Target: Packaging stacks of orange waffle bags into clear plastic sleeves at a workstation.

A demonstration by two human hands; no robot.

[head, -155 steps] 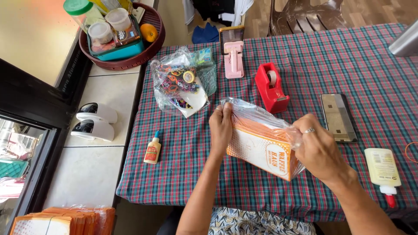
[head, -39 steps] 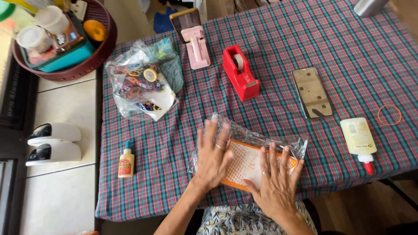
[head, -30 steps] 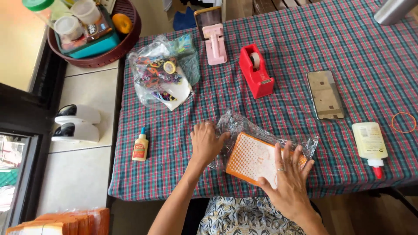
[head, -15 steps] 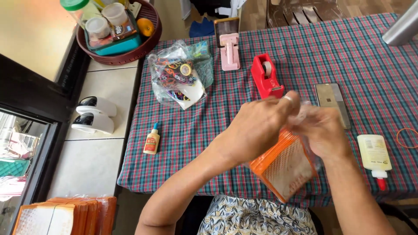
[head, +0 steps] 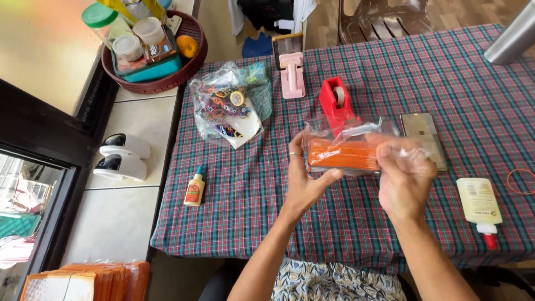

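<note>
**Orange stack in clear wrap, held above the counter**

Orange paper stack (head: 344,154), edge-on to us, sits inside a clear plastic bag (head: 356,134) at centre frame, lifted off the plaid counter (head: 390,72). Our left hand (head: 304,178) clamps the stack's left end, thumb under and fingers behind, a ring showing on one finger. Our right hand (head: 404,178) closes on the bag's loose right end, film bunched over the knuckles.

Progress, as we judge it: the stack is fully inside the bag and the wrap is gathered around it, so loading looks done. The open end does not look sealed; no tape shows on it. We read closing and fixing the end as what is left. The red tape dispenser (head: 336,103) stands just beyond the bag, untouched.

Containers:
- Second clear bag (head: 231,108), upper centre-left, lying on the counter, filled with small colourful items; we cannot sort them.
- Round brown basket (head: 192,33), upper left, off the cloth, holding a teal tray, lidded tubs, a green-capped jar and an orange fruit.
- Two glue bottles: small one (head: 194,188) at left, larger one (head: 479,207) at right, both lying flat, caps on.

Also present: pink stapler-like tool (head: 292,78), a phone (head: 423,139) right of the bag, a rubber band (head: 521,181) at right edge, more orange sheets (head: 83,281) lower left.
</note>
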